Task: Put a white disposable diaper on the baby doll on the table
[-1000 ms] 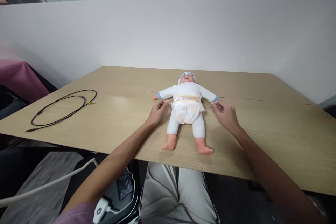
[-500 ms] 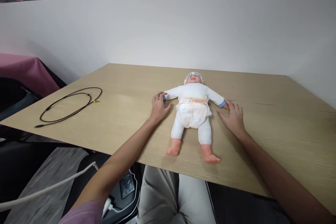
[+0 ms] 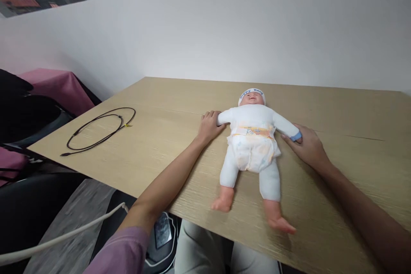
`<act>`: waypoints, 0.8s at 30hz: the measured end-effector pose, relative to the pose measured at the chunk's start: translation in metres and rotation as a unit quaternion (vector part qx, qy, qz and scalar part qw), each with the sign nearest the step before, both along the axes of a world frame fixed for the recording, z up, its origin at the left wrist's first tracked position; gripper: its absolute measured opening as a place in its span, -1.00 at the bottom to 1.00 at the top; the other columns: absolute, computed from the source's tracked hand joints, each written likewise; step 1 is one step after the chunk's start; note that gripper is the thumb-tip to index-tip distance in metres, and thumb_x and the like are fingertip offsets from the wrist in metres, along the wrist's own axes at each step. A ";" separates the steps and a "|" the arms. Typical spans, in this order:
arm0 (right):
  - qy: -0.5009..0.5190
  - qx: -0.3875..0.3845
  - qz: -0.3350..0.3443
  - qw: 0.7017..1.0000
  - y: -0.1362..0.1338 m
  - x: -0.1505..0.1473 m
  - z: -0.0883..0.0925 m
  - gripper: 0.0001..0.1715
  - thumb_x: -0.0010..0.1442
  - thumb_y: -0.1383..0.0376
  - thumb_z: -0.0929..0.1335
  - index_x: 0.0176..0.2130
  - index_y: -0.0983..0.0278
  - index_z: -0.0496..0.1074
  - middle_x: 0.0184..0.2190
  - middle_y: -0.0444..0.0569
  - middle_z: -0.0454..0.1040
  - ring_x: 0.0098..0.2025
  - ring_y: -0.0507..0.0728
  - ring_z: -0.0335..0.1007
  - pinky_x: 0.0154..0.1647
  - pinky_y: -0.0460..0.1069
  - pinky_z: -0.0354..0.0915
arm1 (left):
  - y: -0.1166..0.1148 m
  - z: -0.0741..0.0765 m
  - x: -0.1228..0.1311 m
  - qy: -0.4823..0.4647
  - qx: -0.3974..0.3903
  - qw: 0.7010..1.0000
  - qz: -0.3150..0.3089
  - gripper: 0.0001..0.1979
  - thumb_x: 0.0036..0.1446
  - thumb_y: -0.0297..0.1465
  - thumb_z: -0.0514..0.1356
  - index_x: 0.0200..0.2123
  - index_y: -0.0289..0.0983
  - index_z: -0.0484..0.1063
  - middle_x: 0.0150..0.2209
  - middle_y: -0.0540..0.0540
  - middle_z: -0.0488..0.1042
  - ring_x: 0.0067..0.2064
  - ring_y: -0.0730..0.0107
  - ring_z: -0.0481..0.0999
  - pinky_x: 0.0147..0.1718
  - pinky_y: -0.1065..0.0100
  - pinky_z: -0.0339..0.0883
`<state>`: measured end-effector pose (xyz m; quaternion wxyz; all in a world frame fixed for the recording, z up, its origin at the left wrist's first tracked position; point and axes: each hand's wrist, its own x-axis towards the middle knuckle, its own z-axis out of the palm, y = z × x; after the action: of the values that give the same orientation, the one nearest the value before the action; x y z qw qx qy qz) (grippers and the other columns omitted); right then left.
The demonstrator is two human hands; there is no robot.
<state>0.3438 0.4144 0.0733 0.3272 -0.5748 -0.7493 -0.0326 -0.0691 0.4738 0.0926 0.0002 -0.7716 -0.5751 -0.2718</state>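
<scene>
A baby doll (image 3: 253,115) in white clothes, a lettered headband (image 3: 252,91) and a white diaper (image 3: 253,150) lies face up on the wooden table (image 3: 160,137), feet toward me. My left hand (image 3: 210,126) is wrapped round the end of the doll's arm on the left, hiding the doll's hand there. On the right, my right hand (image 3: 306,144) closes round the doll's other hand, just past the blue cuff (image 3: 296,136).
A looped black cable (image 3: 96,144) with a yellow tag lies on the table's left part. Behind the table stands a white partition (image 3: 224,34). Pink cloth (image 3: 61,87) and black chairs are at the left; a white cable (image 3: 64,235) runs below.
My hands have closed round the doll's hands, where they were looser before. The doll appears nearer and larger, its feet closer to the table's front edge. The camera view has shifted too.
</scene>
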 end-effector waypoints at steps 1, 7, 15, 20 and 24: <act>0.006 -0.001 0.007 1.000 -0.001 0.000 0.001 -0.25 0.42 -0.24 0.30 0.20 0.27 0.51 0.05 0.21 0.62 0.06 0.43 0.53 0.13 0.24 0.38 | -0.001 0.000 0.000 0.003 -0.003 1.000 0.004 -0.46 0.36 -0.08 0.32 0.24 -0.29 0.48 0.14 -0.32 0.59 0.18 -0.16 0.47 0.16 0.00 0.25; 0.067 -0.056 -0.033 0.996 -0.014 -0.017 0.007 -0.18 0.32 -0.33 0.33 0.11 0.29 0.50 -0.11 0.20 0.62 -0.19 0.37 0.53 -0.13 0.17 0.36 | -0.010 0.005 0.010 0.010 -0.027 0.999 0.018 -0.53 0.35 -0.14 0.33 0.16 -0.33 0.50 0.10 -0.40 0.59 0.17 -0.25 0.47 0.16 -0.04 0.26; 0.147 -0.111 -0.062 0.981 -0.039 -0.072 0.008 -0.26 0.31 -0.16 0.25 0.18 0.31 0.38 -0.09 0.25 0.61 -0.22 0.33 0.46 -0.24 0.10 0.24 | -0.049 0.023 0.040 -0.046 -0.084 0.995 0.017 -0.72 0.30 -0.33 0.31 0.02 -0.32 0.49 -0.04 -0.39 0.65 -0.01 -0.15 0.61 -0.13 0.11 0.39; 0.239 -0.145 0.004 0.960 -0.088 -0.057 0.045 -0.28 0.22 -0.17 0.34 0.15 0.24 0.39 -0.03 0.18 0.61 -0.10 0.37 0.51 -0.15 0.14 0.37 | -0.133 0.048 0.033 -0.118 -0.081 0.990 -0.012 -0.76 0.37 -0.25 0.26 -0.01 -0.26 0.48 -0.03 -0.31 0.65 -0.04 -0.10 0.62 -0.13 0.10 0.41; 0.210 -0.204 0.036 0.955 -0.179 -0.022 0.077 -0.41 0.30 -0.20 0.39 0.10 0.11 0.50 -0.23 0.08 0.62 -0.31 0.34 0.52 -0.33 0.16 0.42 | -0.269 0.026 0.006 -0.186 -0.056 0.978 -0.071 -0.64 0.38 -0.21 0.24 0.18 -0.17 0.42 0.02 -0.28 0.62 0.01 -0.09 0.61 -0.04 0.01 0.46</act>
<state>0.3222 0.2358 0.1508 0.3541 -0.5955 -0.6748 0.2543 -0.0634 0.2052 0.1182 -0.1695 -0.7449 -0.5233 -0.3776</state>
